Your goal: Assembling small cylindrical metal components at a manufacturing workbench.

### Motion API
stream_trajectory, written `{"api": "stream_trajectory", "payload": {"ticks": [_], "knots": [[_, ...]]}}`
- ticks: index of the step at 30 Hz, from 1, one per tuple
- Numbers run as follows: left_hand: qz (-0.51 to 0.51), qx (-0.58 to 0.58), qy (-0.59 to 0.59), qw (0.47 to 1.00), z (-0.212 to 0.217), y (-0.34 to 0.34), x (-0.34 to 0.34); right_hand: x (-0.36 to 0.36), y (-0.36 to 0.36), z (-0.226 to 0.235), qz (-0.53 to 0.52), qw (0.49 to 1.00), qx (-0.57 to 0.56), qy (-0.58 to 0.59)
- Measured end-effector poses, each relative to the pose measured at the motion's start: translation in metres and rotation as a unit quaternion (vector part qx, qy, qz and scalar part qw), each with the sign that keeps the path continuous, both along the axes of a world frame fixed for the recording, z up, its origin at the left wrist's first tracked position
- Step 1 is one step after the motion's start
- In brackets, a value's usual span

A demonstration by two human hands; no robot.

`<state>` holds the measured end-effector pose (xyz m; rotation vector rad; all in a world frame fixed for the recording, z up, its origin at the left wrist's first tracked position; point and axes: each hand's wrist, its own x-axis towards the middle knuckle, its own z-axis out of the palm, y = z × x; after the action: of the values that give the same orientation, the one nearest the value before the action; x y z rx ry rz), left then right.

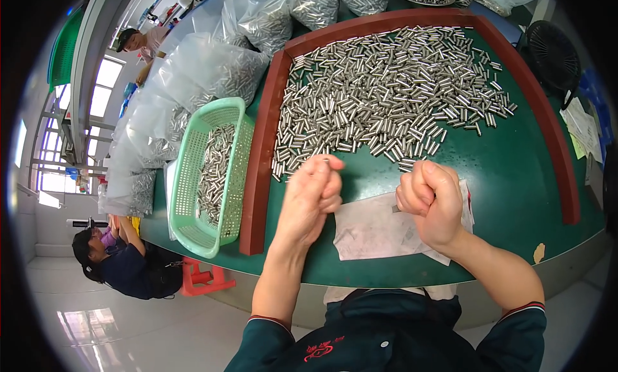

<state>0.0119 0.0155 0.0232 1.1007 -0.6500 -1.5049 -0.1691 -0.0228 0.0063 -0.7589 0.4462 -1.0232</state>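
Note:
A broad spread of short, shiny metal pins (386, 88) lies on the green tabletop (515, 179) inside a dark red frame. My left hand (312, 195) is closed just below the near left edge of the pins. Between its thumb and forefinger a small pin end seems to show. To the right, my right hand (431, 201) is curled into a fist above a stained whitish cloth (367, 227). A small grey metal end peeks out beneath its fingers; the palm is hidden.
A light green plastic basket (232, 179) of pins stands left of the red frame (257, 179). Clear bags (238, 69) of pins line the far left. A black fan (550, 53) and papers (579, 124) are at right. One person (122, 259) sits left; others are farther back.

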Motion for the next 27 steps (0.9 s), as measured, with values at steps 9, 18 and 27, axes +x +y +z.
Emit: {"api": "stream_trajectory", "payload": {"ticks": [9,18,27], "knots": [[0.479,-0.222,-0.688,0.499,0.084,0.040,0.053,0.001,0.001,0.001,0.000,1.000,0.004,-0.001],[0.204,-0.161,-0.813,0.521,0.059,0.018,0.051,0.000,-0.001,-0.001,-0.004,1.000,0.007,-0.003],[-0.048,-0.275,-0.777,0.564,-0.002,-0.037,0.013,0.000,-0.001,0.000,0.000,1.000,0.021,-0.018]]}}
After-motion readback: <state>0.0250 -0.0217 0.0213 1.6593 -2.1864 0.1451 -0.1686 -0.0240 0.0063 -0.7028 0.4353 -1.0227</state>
